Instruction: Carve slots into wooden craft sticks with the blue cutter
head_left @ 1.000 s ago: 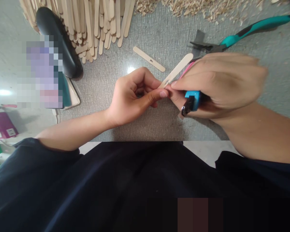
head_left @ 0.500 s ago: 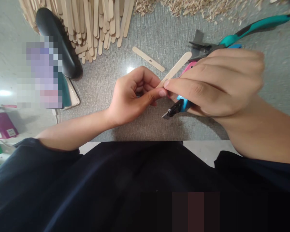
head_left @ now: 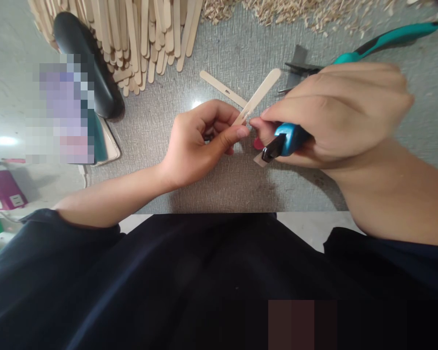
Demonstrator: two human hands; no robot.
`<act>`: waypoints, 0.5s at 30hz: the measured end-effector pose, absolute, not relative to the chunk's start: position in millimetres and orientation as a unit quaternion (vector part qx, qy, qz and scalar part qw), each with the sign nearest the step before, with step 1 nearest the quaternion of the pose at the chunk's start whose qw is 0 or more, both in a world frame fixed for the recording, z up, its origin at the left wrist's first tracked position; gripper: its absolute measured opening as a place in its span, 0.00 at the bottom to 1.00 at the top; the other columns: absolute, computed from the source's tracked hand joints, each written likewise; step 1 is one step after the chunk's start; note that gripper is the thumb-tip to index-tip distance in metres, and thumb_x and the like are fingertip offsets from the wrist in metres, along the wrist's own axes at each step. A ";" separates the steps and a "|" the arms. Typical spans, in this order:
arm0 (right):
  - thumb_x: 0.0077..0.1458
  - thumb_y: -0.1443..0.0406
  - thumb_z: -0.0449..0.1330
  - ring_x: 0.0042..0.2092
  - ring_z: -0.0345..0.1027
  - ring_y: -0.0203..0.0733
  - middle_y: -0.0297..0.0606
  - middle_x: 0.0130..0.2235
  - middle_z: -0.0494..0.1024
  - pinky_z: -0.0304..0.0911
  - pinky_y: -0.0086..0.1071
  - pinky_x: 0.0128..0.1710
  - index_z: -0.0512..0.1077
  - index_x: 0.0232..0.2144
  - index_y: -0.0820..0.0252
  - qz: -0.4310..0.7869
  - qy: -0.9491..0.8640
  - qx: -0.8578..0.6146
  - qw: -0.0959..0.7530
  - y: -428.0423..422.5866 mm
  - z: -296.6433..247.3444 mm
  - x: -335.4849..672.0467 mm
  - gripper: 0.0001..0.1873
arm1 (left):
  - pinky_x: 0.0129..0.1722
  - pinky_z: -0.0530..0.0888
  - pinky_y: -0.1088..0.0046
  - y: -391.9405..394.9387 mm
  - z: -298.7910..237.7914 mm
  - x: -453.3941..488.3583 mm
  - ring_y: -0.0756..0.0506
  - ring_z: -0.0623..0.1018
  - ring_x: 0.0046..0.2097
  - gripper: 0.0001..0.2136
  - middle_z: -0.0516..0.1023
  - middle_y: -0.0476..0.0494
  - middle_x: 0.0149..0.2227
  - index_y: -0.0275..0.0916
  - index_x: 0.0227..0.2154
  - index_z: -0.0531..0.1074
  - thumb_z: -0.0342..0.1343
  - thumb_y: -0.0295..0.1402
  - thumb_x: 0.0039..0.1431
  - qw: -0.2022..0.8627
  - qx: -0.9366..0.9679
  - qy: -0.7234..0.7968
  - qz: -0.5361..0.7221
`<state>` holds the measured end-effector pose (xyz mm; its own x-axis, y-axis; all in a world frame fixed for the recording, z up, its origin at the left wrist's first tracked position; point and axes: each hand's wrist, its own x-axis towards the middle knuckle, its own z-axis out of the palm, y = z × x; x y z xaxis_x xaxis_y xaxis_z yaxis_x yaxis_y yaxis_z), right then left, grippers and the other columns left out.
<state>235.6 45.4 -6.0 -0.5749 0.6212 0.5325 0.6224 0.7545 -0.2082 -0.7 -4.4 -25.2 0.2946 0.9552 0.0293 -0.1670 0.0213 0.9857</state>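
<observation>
Leftward slips the wooden craft stick (head_left: 262, 92), clear of the right fingertips (head_left: 255, 122) now, its near end pinched in the left hand (head_left: 200, 146), the nearer one, its long axis slanting away up and rightward. Just beside its ragged slot is the right hand (head_left: 339, 114), curled around a blue utility knife (head_left: 288, 138), while a second slotted stick (head_left: 219, 86) and teal-handled pliers (head_left: 397, 40) lie beyond on the tabletop (head_left: 211, 197).

The stick (head_left: 264, 88) is made of smooth, matt wood, ragged at one spot; the knife (head_left: 295, 138) is cased in glossy plastic. A ridged, faintly shiny finish is shown by the table (head_left: 149, 121).
</observation>
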 end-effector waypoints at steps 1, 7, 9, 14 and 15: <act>0.61 0.29 0.67 0.22 0.59 0.38 0.30 0.23 0.74 0.53 0.41 0.25 0.79 0.32 0.43 -0.007 -0.883 -0.339 0.324 44.9 -8.1 236.2 0.30 | 0.27 0.81 0.73 -4.1 -26.1 -0.4 0.50 0.84 0.29 0.22 0.84 0.49 0.32 0.42 0.37 0.81 0.78 0.56 0.62 0.607 0.528 0.375 0.461; 0.70 0.48 0.63 0.26 0.60 0.41 0.32 0.25 0.74 0.51 0.43 0.28 0.72 0.31 0.48 -0.053 -0.877 -0.367 0.305 37.9 -12.7 243.9 0.18 | 0.26 0.79 0.76 -2.7 -27.9 0.3 0.52 0.82 0.28 0.21 0.79 0.53 0.29 0.42 0.37 0.79 0.74 0.55 0.68 0.593 0.535 0.378 0.468; 0.72 0.49 0.57 0.28 0.64 0.43 0.34 0.27 0.77 0.51 0.44 0.28 0.71 0.31 0.49 -0.032 -0.884 -0.405 0.233 34.5 -5.1 244.9 0.18 | 0.27 0.78 0.76 -2.8 -25.9 -0.2 0.53 0.83 0.28 0.19 0.78 0.53 0.30 0.42 0.38 0.80 0.72 0.53 0.71 0.578 0.546 0.381 0.470; 0.69 0.50 0.57 0.36 0.78 0.50 0.35 0.35 0.84 0.57 0.42 0.32 0.81 0.43 0.49 0.047 -0.884 -0.454 0.102 26.5 15.3 244.9 0.15 | 0.29 0.80 0.74 -4.6 -20.6 -1.6 0.53 0.84 0.30 0.20 0.81 0.53 0.30 0.44 0.37 0.80 0.70 0.56 0.71 0.560 0.567 0.383 0.467; 0.67 0.51 0.60 0.36 0.79 0.50 0.34 0.35 0.85 0.56 0.42 0.32 0.82 0.44 0.48 0.048 -0.882 -0.458 0.102 25.7 16.7 244.6 0.15 | 0.29 0.80 0.73 -5.0 -20.3 -1.8 0.52 0.84 0.30 0.21 0.82 0.53 0.31 0.44 0.37 0.81 0.72 0.58 0.69 0.565 0.565 0.381 0.465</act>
<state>244.6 25.7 16.7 -0.5605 0.8169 0.1363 0.7974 0.5767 -0.1777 -1.8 -5.0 -20.3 0.2770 0.9562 0.0945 -0.0945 -0.0708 0.9930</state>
